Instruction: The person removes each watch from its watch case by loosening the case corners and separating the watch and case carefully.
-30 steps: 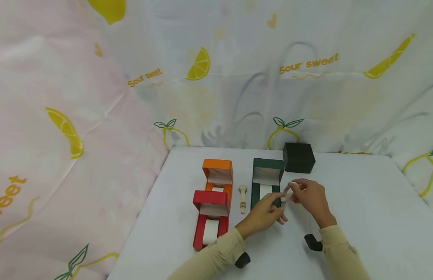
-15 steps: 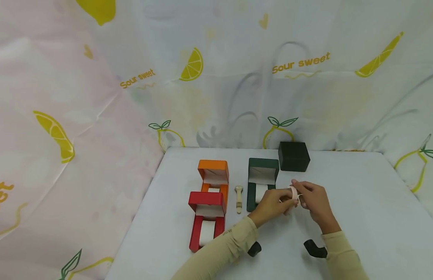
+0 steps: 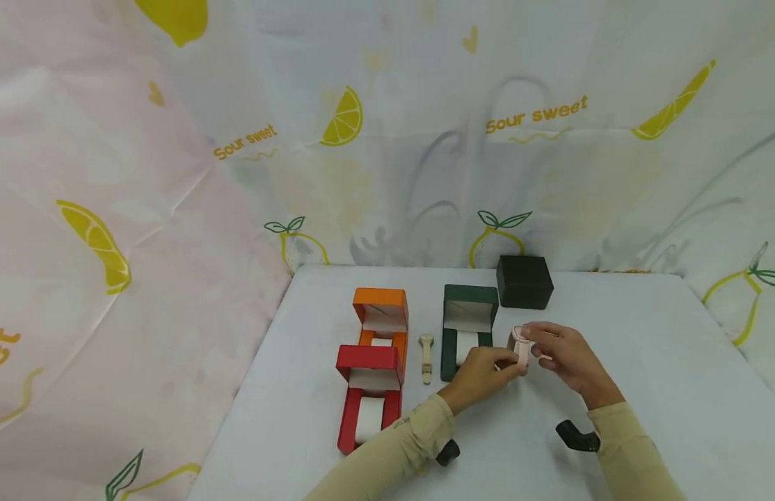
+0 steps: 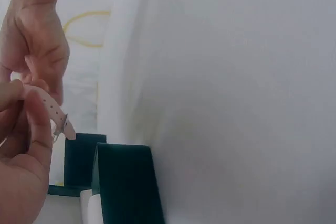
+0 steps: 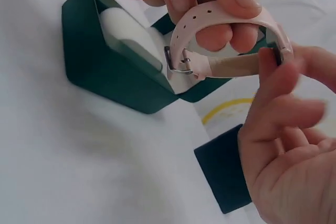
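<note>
A pink wristwatch [image 3: 522, 350] is held up between both hands, just right of the open green watch box [image 3: 470, 296]. My left hand [image 3: 478, 376] pinches its strap between thumb and fingers. At the watch-face end, my right hand [image 3: 569, 355] grips with thumb and fingertips. The right wrist view shows the strap [image 5: 182, 31] bent into a loop, with its holed end at the metal buckle [image 5: 184, 71]. Inside the green box lies a white cushion [image 3: 466, 344]. Left of that box, a cream wristwatch [image 3: 426, 360] lies flat on the table.
An open orange watch box [image 3: 380, 299] and an open red watch box [image 3: 370, 356], each with a white cushion, stand on the left. Behind and right of the green box is a closed black box [image 3: 525, 282]. A printed cloth [image 3: 412, 174] hangs behind the white table [image 3: 675, 362].
Both hands have turned the pink watch, so its face now points up. The left hand first shifted right, and its fingers now pinch the lower strap. The boxes and cream watch stay put.
</note>
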{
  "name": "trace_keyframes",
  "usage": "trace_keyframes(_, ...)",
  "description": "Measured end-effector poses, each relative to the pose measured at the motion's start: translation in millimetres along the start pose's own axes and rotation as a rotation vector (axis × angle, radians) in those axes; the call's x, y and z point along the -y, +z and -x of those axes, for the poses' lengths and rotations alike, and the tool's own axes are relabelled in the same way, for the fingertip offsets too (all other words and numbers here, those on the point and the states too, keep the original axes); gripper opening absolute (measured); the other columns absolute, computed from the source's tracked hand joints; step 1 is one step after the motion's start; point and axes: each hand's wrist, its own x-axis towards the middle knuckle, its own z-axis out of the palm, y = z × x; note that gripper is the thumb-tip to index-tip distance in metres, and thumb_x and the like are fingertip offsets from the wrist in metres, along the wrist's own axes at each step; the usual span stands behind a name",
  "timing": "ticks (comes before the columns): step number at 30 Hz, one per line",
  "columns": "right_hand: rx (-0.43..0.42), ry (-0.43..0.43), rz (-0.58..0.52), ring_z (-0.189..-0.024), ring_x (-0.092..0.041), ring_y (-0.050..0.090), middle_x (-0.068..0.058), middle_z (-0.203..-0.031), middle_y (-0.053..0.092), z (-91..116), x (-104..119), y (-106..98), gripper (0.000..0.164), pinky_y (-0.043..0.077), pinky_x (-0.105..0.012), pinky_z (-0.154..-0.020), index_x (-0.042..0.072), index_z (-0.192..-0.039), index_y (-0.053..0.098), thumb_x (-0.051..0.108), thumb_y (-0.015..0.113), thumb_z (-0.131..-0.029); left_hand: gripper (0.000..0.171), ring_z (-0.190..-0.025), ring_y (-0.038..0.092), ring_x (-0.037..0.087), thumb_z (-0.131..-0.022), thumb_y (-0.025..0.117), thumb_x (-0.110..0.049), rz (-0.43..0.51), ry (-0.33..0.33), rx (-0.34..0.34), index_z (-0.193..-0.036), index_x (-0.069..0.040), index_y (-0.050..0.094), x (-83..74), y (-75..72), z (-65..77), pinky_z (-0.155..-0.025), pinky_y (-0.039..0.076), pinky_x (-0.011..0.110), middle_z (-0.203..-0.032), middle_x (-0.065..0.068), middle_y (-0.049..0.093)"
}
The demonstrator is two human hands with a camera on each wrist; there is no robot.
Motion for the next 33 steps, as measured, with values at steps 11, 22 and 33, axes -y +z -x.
trace_keyframes(11, -0.047, -0.043, 0.224, -0.092, -0.011, 0.068, -0.017, -0.121, 0.064, -33.7, -26.7, -0.6, 0.055, 0.055, -0.029, -0.081, -0.009, -0.130, 0.056, 0.025, 0.072, -0.090, 0.016, -0.073, 0.062, -0.003, -0.090, 0.068, -0.009, 0.209, -0.321, -0.047, -0.105, -0.005, 0.072, 17.7, 9.7, 0.2, -0.067, 0.050, 0.015, -0.082, -0.008, 0.069)
trace_keyframes(22, -0.015, -0.024, 0.394, -0.080, -0.013, 0.068, -0.014, -0.102, 0.071, -53.8, -33.3, -10.9, 0.042, 0.056, -0.026, -0.070, -0.011, -0.121, 0.062, 0.017, 0.070, -0.091, 0.034, -0.087, 0.053, -0.001, -0.092, 0.065, -0.011, -0.002, -0.283, 0.024, -0.125, -0.003, 0.063, 4.7, 2.4, 1.5, -0.069, 0.047, 0.013, -0.126, 0.003, 0.056)
trace_keyframes(33, -0.020, -0.039, 0.686, -0.085, -0.015, 0.064, -0.011, -0.100, 0.072, -61.7, -36.9, -5.8, 0.035, 0.052, -0.033, -0.076, -0.001, -0.111, 0.072, 0.025, 0.075, -0.087, 0.029, -0.126, 0.046, 0.010, -0.089, 0.061, -0.006, -0.290, -0.101, 0.150, -0.118, -0.001, 0.063, 7.0, 3.9, 1.8, -0.095, 0.041, 0.015, -0.132, 0.008, 0.054)
